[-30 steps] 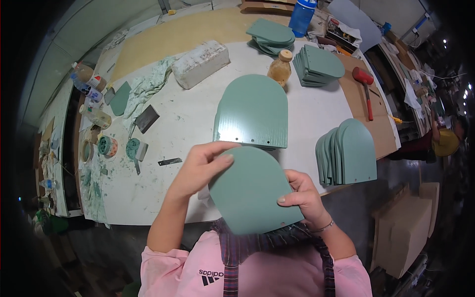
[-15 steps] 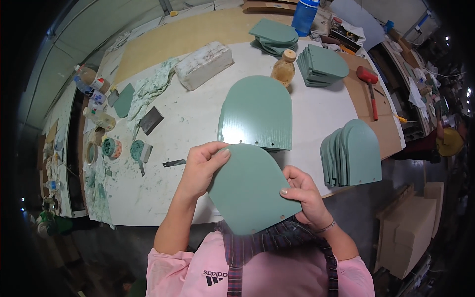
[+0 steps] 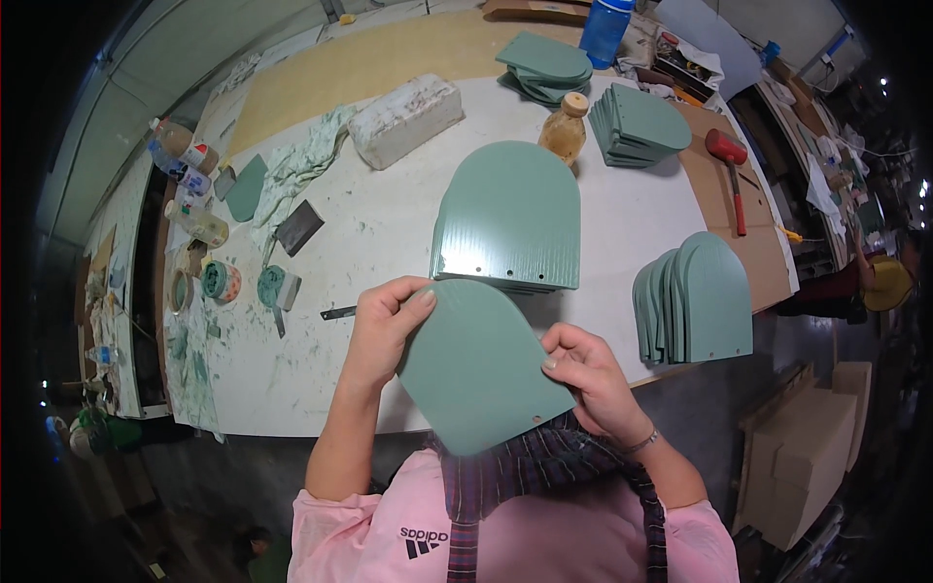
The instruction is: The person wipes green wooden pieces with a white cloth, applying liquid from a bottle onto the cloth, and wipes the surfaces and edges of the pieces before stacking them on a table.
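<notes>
Between my two hands is a flat green panel [image 3: 481, 374] with one rounded end and a small hole near its straight edge. My left hand [image 3: 389, 321] pinches its upper left edge, thumb on top. On the right side my right hand [image 3: 595, 381] grips the panel's edge, thumb on its face. The panel is tilted in front of my body, over the table's near edge. Just beyond it lies a stack of similar green panels [image 3: 510, 209], the top one glossy with small holes along its straight edge. More such panels [image 3: 714, 301] are fanned out at the right.
Farther back are two more panel piles [image 3: 646, 121], a brown bottle [image 3: 564, 131], a blue bottle [image 3: 605, 34] and a red mallet [image 3: 729, 160]. A whitish block [image 3: 403, 121], a rag [image 3: 301, 160], a dark block [image 3: 298, 228] and a putty tub [image 3: 222, 282] occupy the left. Cardboard boxes [image 3: 807, 457] stand lower right.
Both hands have shifted slightly left with the panel, which has turned a little. My grip on it stays the same. The whole view has shifted slightly.
</notes>
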`<state>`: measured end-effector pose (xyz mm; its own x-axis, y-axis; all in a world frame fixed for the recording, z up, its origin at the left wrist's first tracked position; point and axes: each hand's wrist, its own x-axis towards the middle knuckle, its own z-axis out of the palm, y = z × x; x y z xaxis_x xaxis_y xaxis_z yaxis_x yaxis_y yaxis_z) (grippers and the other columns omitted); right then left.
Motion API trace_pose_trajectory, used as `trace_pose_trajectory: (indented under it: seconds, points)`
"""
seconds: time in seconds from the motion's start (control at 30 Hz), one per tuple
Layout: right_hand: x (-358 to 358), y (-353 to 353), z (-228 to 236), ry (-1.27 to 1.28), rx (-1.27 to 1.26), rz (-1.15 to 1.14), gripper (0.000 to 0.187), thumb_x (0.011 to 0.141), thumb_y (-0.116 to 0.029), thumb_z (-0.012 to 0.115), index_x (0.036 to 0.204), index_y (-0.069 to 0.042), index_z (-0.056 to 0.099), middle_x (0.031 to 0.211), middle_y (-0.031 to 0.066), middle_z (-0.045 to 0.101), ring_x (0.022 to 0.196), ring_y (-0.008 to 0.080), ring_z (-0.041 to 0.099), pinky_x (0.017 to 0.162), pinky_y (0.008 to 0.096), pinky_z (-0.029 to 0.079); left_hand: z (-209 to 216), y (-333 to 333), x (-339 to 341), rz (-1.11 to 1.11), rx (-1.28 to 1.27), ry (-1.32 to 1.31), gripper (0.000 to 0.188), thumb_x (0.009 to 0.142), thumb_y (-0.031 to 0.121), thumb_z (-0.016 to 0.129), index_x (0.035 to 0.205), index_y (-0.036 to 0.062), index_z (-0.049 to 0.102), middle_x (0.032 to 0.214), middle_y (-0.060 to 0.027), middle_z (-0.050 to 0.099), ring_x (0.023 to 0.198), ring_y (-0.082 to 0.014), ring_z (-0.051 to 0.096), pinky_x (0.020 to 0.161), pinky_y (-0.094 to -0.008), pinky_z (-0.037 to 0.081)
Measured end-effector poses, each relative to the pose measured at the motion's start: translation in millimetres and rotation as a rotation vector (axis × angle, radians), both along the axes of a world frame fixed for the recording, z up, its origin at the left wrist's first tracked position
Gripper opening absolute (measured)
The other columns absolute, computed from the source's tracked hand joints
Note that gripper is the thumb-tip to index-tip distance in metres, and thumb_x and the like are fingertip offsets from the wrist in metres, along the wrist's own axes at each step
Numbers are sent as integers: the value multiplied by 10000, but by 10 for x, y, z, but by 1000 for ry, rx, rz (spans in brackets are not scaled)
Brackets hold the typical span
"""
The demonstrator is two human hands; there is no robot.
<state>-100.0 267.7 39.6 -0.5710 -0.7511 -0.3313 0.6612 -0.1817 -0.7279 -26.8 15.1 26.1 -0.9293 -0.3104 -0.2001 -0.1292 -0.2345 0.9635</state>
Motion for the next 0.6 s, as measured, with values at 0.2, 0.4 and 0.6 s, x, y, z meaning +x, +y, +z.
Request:
trace_pose_trajectory:
  seconds: [0.2, 0.4, 0.6]
  points:
    - [35, -27, -63, -13, 46, -1, 37, 925, -26, 552, 959, -20, 565, 913, 7, 593, 872, 73, 552, 786, 226, 443, 70, -55, -27, -63, -117, -46, 219, 948, 135, 617, 1024, -61, 678, 855, -34, 686, 742, -71, 601, 684, -223, 490]
    - [39, -37, -91, -55, 55, 10, 41, 936, -36, 542, 925, -18, 577, 908, 7, 585, 872, 70, 537, 789, 226, 437, -3, -48, 6, -71, -77, -77, 229, 941, 138, 628, 1024, -69, 681, 849, -30, 684, 740, -69, 595, 677, -224, 489]
    - [63, -111, 0, -25, 118, -21, 163, 985, -123, 483, 889, -25, 570, 763, -17, 565, 618, 15, 462, 541, 174, 366, -58, -37, 17, -81, -80, -68, 214, 947, 132, 615, 1012, -62, 676, 852, -26, 680, 745, -63, 593, 684, -216, 484]
